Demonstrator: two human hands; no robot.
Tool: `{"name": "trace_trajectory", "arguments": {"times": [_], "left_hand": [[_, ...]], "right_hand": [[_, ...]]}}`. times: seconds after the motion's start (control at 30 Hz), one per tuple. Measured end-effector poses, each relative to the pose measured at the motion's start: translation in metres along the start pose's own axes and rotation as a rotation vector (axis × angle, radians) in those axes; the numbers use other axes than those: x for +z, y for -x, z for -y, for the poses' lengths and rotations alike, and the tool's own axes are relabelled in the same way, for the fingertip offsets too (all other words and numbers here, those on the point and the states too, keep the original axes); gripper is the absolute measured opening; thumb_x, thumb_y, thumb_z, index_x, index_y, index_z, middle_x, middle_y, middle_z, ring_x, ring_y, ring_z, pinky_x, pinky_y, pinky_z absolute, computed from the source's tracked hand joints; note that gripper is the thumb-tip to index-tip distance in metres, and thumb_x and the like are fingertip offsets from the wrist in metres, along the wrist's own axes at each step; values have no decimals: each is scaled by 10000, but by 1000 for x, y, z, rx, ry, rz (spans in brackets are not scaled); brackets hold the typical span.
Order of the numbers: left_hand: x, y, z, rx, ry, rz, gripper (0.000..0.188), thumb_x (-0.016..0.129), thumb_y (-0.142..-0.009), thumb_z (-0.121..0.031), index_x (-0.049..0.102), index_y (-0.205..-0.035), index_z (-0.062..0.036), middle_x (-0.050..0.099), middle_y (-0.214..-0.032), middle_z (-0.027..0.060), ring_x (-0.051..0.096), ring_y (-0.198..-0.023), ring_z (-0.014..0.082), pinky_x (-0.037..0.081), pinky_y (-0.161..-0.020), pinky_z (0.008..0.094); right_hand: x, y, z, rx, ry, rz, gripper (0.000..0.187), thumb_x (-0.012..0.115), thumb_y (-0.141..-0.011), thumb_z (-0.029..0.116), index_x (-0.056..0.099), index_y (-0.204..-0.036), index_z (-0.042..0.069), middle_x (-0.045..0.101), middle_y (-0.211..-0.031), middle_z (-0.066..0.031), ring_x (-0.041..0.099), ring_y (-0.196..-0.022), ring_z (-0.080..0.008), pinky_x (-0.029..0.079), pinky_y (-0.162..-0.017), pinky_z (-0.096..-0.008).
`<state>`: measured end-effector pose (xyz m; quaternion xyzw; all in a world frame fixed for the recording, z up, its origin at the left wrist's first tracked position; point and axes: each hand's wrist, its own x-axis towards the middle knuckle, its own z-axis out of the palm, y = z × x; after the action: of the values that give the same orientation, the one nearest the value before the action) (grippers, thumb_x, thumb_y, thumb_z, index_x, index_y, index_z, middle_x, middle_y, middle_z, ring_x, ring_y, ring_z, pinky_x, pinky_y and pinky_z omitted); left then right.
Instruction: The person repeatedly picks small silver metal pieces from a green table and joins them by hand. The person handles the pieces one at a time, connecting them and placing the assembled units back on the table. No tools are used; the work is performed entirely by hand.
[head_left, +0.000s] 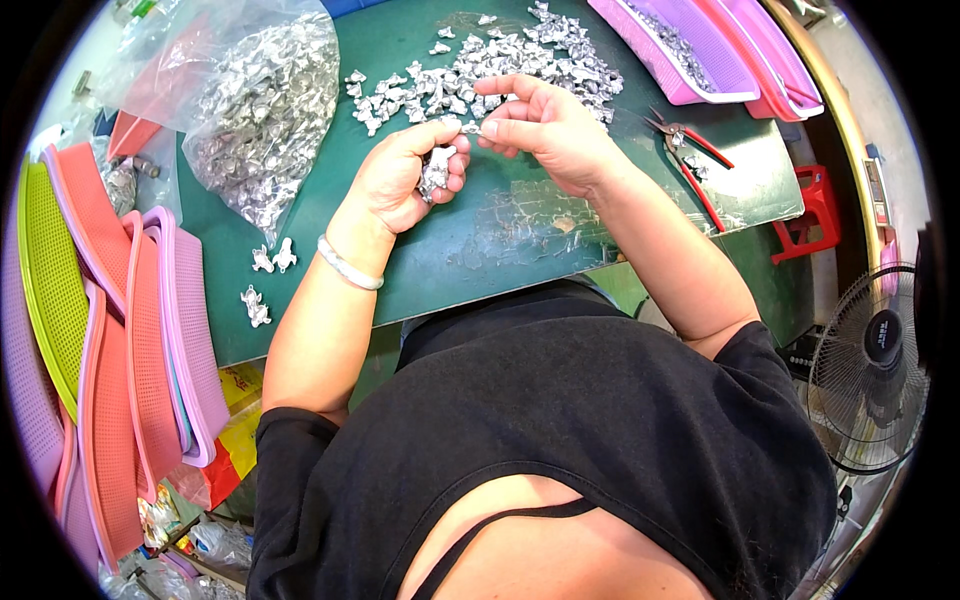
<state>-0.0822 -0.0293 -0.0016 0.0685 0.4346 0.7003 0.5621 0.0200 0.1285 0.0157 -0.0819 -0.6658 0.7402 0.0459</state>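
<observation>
Two bare hands meet over a green worktop (500, 250). Left hand (405, 180) is curled shut round a small clump of silver metal pieces (436, 170). Right hand (545, 125) pinches 1 tiny silver piece (470, 127) betw. thumb & forefinger, other fingers loosely bent. Just beyond lies a loose heap of like pieces (480, 70), too many to count. 3 strays (265, 275) lie near the left wrist. 1 clear bag (265, 110) of pieces at left, 1 pair of red-handled pliers (690, 150) at right.
</observation>
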Motion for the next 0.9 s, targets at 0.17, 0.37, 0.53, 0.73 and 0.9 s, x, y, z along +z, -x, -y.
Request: {"name": "trace_trajectory", "arguments": {"times": [0.17, 0.37, 0.53, 0.73, 0.9], "left_hand": [[1, 0, 0, 7, -23, -3, 181, 543, -838, -191, 563, -790, -17, 546, -624, 39, 522, -510, 119, 368, -397, 200], [3, 1, 1, 44, -105, -1, 191, 552, -842, -212, 558, -798, -26, 539, -633, 23, 504, -507, 96, 356, -391, 170], [4, 1, 1, 54, -121, 12, 197, 546, -844, -213, 565, -823, -18, 539, -637, 26, 505, -508, 102, 355, -395, 175], [2, 1, 1, 65, -122, 21, 191, 542, -843, -202, 570, -841, -13, 543, -670, 40, 510, -540, 105, 355, -400, 179], [2, 1, 1, 82, -127, 41, 171, 549, -838, -184, 567, -859, -15, 538, -678, 39, 508, -548, 102, 354, -403, 173]], "right_hand": [[0, 1, 0, -22, -13, 1, 470, 607, -779, 38, 414, -1204, -16, 578, -781, -15, 518, -702, -74, 412, -664, -201], [0, 1, -2, -85, 21, -33, 498, 613, -764, 7, 405, -1216, -6, 574, -804, -16, 528, -763, -72, 414, -729, -209], [-1, 1, -4, -171, 57, -21, 510, 606, -755, -16, 402, -1222, 7, 567, -811, -13, 526, -773, -71, 413, -739, -207], [1, 4, -1, -241, 181, -30, 511, 591, -753, -31, 402, -1225, 26, 552, -815, -6, 518, -769, -66, 410, -720, -205], [1, 4, -1, -275, 180, -27, 512, 588, -752, -36, 404, -1225, 29, 541, -817, -2, 511, -774, -64, 410, -716, -205]]}}
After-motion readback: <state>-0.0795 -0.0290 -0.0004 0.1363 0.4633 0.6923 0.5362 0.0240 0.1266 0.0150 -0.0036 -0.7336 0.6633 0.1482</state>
